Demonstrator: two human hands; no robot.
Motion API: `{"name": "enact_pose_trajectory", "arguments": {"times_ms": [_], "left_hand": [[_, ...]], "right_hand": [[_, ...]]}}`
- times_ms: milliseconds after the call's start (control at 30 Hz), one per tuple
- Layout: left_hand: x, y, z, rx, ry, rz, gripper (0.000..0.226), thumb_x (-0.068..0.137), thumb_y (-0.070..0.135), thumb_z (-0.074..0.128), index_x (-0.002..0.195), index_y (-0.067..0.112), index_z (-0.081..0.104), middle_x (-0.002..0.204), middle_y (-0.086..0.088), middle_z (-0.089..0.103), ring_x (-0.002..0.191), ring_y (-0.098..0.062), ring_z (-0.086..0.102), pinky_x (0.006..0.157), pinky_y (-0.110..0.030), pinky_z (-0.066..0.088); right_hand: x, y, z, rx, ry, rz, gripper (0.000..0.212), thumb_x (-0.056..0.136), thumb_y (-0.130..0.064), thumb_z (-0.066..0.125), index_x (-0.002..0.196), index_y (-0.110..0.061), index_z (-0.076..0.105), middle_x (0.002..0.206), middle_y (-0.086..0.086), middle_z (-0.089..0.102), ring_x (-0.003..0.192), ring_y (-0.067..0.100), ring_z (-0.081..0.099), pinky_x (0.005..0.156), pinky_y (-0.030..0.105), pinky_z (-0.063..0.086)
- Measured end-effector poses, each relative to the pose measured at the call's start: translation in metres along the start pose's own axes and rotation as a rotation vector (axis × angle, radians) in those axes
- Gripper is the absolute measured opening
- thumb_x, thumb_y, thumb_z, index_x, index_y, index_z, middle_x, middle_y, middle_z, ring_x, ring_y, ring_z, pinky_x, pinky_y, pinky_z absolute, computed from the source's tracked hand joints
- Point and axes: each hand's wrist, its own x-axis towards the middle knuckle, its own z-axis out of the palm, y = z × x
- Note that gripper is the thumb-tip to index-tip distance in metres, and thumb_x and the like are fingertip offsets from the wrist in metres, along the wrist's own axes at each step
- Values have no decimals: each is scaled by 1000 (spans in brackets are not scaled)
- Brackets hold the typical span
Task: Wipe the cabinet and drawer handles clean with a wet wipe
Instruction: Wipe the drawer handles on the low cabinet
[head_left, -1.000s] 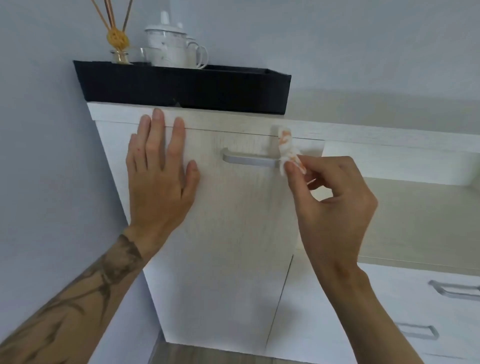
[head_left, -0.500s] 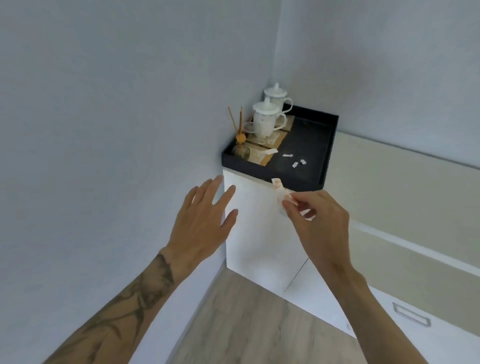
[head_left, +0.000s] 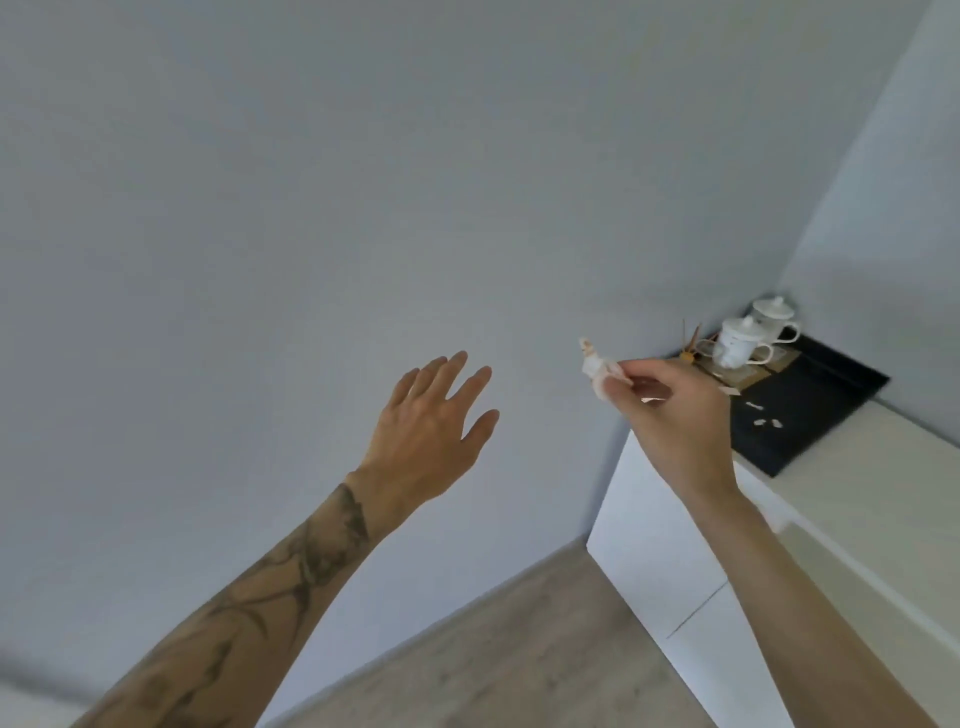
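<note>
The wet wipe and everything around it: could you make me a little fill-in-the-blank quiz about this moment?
1. The wet wipe is pinched in the ____ hand.
2. The left hand is open and holds ____.
3. The two lidded white cups stand on a ____ tray.
4. The tray sits on top of the white ____.

Missing words: right; nothing; black; cabinet

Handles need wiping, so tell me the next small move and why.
Probably bring the right hand down toward the cabinet front: its grip pinches the wet wipe up in the air before the wall, no handle is in view, and the left hand is open.
</note>
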Motion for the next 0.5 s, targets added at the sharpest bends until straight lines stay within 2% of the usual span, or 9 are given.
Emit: {"name": "enact_pose_trajectory", "arguments": {"times_ms": [267,500], "left_hand": [[-218,-87,-134,96,66,-332,65,104,60,29,162,31,31,170,-1,25,155,-23,25,129,-43,19],[-456,-173,-226,150,125,-608,66,104,63,33,162,32,31,168,2,31,154,-19,26,127,-40,20]], "right_hand": [[-122,-170,94,159,-311,-175,3,90,-23,80,92,-21,80,94,-7,75,82,4,71,70,4,46],[-294,-323,182,279,-521,-293,5,90,-29,79,91,-24,80,93,-9,74,83,2,71,70,5,47]]}}
